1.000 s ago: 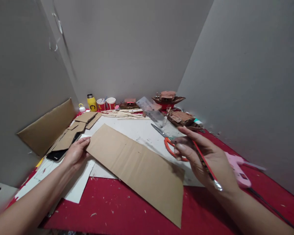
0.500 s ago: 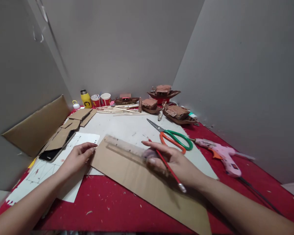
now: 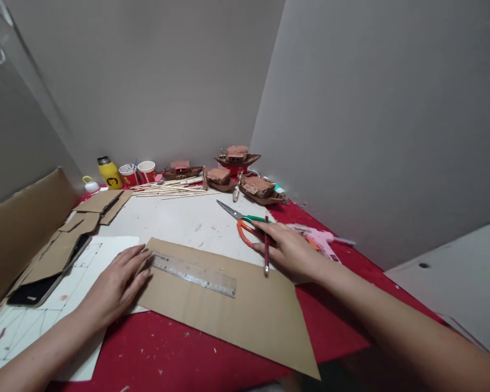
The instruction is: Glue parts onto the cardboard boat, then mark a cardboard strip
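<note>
My left hand [image 3: 120, 280] lies on the left end of a flat brown cardboard sheet [image 3: 245, 318], fingers stretched out over its edge. Its fingertips are close to the end of a clear ruler [image 3: 200, 276] lying on the sheet. My right hand [image 3: 292, 247] holds a red pencil [image 3: 267, 247], eraser end toward me. That hand reaches over the handles of a pair of scissors [image 3: 244, 231] with one orange and one green loop. The fingers touch or nearly touch the handles; most of the green loop is hidden under the hand.
Behind my right hand is a pink glue gun [image 3: 320, 238]. Drawn paper [image 3: 71, 283], a phone [image 3: 36, 291] and cardboard scraps [image 3: 61, 247] lie left. Along the back stand a yellow bottle [image 3: 109, 173], paper cups [image 3: 147, 172], thin sticks [image 3: 171, 188] and several model boats [image 3: 258, 188].
My right hand has left the ruler on the cardboard and moved over to the scissors, still with the pencil. The view has turned right; my left hand stays at the cardboard's left end.
</note>
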The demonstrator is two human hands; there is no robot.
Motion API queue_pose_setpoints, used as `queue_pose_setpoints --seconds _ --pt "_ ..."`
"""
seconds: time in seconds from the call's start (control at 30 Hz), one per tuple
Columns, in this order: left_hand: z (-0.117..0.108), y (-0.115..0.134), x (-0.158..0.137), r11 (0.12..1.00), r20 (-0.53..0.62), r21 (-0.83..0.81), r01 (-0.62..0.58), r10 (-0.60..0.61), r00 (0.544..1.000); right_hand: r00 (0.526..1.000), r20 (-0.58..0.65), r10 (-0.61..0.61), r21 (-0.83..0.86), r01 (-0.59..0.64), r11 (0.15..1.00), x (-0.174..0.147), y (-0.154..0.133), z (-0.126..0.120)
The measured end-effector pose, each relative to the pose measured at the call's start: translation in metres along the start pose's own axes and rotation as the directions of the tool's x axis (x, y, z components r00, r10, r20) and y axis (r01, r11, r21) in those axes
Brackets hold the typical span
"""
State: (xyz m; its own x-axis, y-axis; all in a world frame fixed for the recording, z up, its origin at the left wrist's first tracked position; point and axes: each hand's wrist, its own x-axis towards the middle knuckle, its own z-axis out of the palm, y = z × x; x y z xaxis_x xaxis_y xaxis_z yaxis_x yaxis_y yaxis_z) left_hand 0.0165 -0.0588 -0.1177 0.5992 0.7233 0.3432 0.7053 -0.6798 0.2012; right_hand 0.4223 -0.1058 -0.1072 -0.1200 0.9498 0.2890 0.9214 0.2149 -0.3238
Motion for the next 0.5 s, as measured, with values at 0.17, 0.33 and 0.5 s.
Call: queue_pose_setpoints --seconds 0.17,0.33,0.5 --pt "0.013 -0.005 -0.006 0.999 0.002 0.043 0.023 -0.023 1.000 0.997 0.033 0.063 -0.056 -0.061 0.997 0.006 0.004 0.003" --pt "0.017 -0.008 -0.010 0.997 -0.044 0.069 -0.020 0.023 0.999 0.993 0.093 0.076 -0.060 -0.070 0.996 0.018 0.009 0.005" --pt "0.019 -0.007 -0.011 0.997 -0.065 0.066 -0.043 0.047 0.997 0.994 0.108 0.007 -0.019 -0.005 1.000 0.034 0.017 0.005"
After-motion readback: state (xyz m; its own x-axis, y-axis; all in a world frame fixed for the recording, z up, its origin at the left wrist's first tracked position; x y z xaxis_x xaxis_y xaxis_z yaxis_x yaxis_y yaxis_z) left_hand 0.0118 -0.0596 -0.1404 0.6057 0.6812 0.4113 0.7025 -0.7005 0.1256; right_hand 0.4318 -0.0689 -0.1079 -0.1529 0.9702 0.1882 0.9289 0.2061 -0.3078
